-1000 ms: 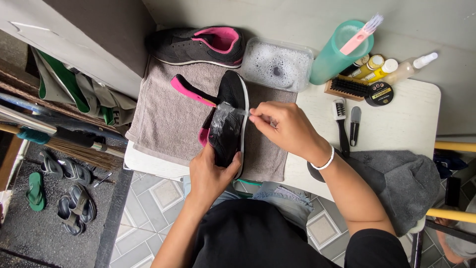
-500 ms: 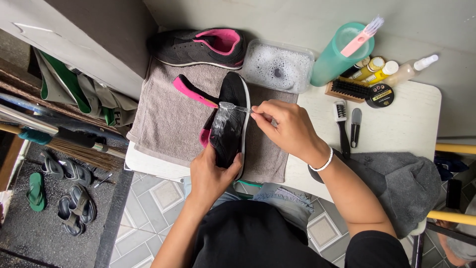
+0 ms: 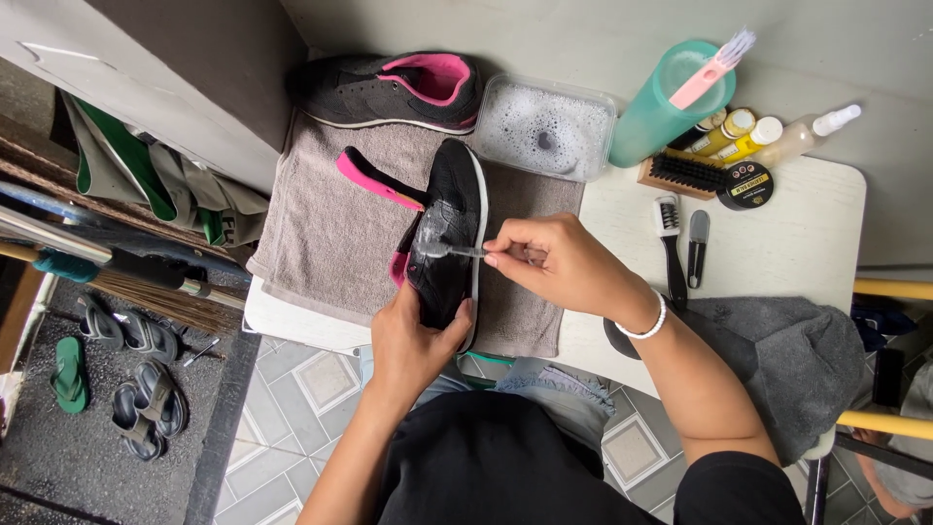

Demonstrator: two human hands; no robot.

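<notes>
A black shoe with a pink lining (image 3: 449, 233) is tilted on its side over a grey towel (image 3: 330, 224). My left hand (image 3: 413, 340) grips its near end from below. My right hand (image 3: 554, 267) pinches a small brush (image 3: 449, 250) whose head rests on the shoe's upper, where white foam shows. The shoe's pink insole (image 3: 374, 180) lies on the towel to the left. The matching second shoe (image 3: 389, 92) sits at the towel's far edge.
A clear tub of soapy water (image 3: 544, 126) stands beyond the shoe, beside a teal cup holding a pink brush (image 3: 671, 97). Bottles, a tin, a wooden brush and two small brushes (image 3: 680, 243) lie on the white table (image 3: 777, 243). Grey cloth (image 3: 787, 360) right; sandals (image 3: 117, 379) on floor left.
My right hand has shifted slightly right and the brush head now lies lower on the shoe's upper. The left hand keeps its grip.
</notes>
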